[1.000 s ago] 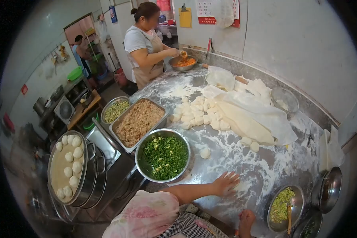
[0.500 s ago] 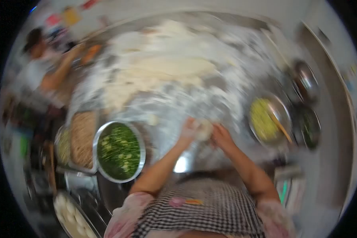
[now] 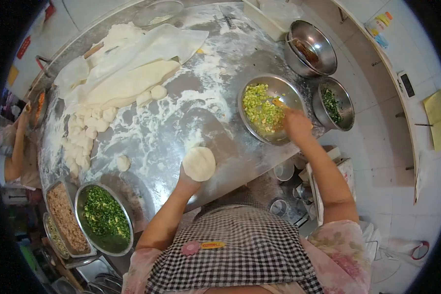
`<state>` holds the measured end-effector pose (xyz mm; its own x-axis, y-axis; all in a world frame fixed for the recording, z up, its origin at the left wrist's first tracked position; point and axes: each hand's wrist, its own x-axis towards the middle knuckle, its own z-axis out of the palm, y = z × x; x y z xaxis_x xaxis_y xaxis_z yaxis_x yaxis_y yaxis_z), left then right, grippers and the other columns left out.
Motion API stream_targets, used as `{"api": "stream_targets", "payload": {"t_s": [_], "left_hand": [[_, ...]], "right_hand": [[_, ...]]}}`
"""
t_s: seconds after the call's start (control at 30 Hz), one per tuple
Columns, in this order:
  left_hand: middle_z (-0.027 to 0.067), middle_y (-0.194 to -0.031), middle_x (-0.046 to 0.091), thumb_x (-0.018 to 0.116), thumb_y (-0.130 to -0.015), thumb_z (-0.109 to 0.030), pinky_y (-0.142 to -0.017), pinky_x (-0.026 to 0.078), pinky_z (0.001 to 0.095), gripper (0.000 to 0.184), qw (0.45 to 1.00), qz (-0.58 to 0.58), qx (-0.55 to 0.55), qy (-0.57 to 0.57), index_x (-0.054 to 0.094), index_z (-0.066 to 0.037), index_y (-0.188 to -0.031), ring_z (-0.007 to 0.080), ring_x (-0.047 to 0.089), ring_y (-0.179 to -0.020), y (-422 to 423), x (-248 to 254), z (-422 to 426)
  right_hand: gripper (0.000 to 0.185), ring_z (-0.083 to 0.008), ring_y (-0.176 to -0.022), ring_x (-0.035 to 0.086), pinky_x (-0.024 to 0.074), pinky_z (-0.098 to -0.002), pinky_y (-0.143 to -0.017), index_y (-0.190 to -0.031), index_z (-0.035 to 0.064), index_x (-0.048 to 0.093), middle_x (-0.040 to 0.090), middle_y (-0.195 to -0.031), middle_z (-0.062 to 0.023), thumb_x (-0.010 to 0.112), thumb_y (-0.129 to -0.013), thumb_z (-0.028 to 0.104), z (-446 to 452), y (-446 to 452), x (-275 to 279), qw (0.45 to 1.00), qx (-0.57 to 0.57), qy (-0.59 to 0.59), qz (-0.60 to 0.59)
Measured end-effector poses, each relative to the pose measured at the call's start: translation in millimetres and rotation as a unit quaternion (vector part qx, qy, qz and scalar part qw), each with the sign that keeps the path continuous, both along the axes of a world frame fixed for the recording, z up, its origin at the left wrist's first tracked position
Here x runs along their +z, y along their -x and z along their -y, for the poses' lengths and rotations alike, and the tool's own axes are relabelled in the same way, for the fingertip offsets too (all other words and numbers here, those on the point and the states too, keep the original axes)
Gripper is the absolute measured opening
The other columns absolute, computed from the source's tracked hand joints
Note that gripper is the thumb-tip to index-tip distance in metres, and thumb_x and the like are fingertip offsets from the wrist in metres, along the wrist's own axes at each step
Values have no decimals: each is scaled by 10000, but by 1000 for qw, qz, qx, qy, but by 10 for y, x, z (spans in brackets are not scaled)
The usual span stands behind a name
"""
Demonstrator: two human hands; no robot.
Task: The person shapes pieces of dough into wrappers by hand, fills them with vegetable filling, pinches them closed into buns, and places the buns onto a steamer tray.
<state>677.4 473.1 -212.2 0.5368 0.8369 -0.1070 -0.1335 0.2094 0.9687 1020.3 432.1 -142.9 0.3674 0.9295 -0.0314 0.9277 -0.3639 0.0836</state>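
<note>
A flat round dough wrapper (image 3: 199, 163) rests on my left hand (image 3: 187, 180), which is mostly hidden beneath it. Over the right rim of a steel bowl (image 3: 285, 88), my right hand (image 3: 296, 124) is closed round the handle of a wooden utensil (image 3: 279, 103). Chopped pale green filling (image 3: 260, 105) lies in that bowl. A single dough piece (image 3: 123, 163) sits on the floured table to the left of my left hand. Farther back are a heap of dough pieces (image 3: 81, 137) and a long dough slab (image 3: 132, 85) partly under plastic.
At the lower left stand a bowl of chopped greens (image 3: 107, 218) and a tray of minced filling (image 3: 65, 215). Two steel bowls (image 3: 311, 49) (image 3: 334, 103) are at the right edge. A co-worker's arm (image 3: 18, 142) shows at the far left.
The view has turned toward the right. The dough, between both hands half a second ago, now lies on my left hand alone. My right hand has moved to the filling bowl and grasped the utensil.
</note>
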Motion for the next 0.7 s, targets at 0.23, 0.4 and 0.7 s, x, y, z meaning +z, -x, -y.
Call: {"api": "stream_targets", "payload": {"t_s": [0.23, 0.4, 0.7], "left_hand": [[119, -1109, 588, 642, -810, -45, -863, 503, 338, 449, 997, 7, 62, -44, 464, -27, -1221, 204, 596, -993, -355, -140, -13], [120, -1107, 587, 635, -817, -38, -859, 511, 341, 447, 985, 42, 165, -37, 457, -28, -1227, 211, 599, -992, -492, 1, 395], [119, -1141, 577, 710, -760, -71, -927, 465, 359, 543, 921, 113, 373, 11, 453, -28, -1237, 226, 582, -1037, 446, 354, 1404]], "right_hand": [[260, -316, -794, 616, 494, -413, -689, -1044, 118, 619, 624, -908, -144, 527, -801, 123, -430, -858, -653, 977, 147, 116, 100], [374, -174, -642, 547, 427, -327, -567, -1245, 39, 510, 591, -793, -92, 452, -876, 18, -297, -1587, -441, 942, 200, -75, -260], [343, -53, -483, 425, 348, -211, -436, -1248, 36, 479, 532, -686, -16, 464, -907, 65, -1147, 780, -371, 774, 402, 28, -488]]}}
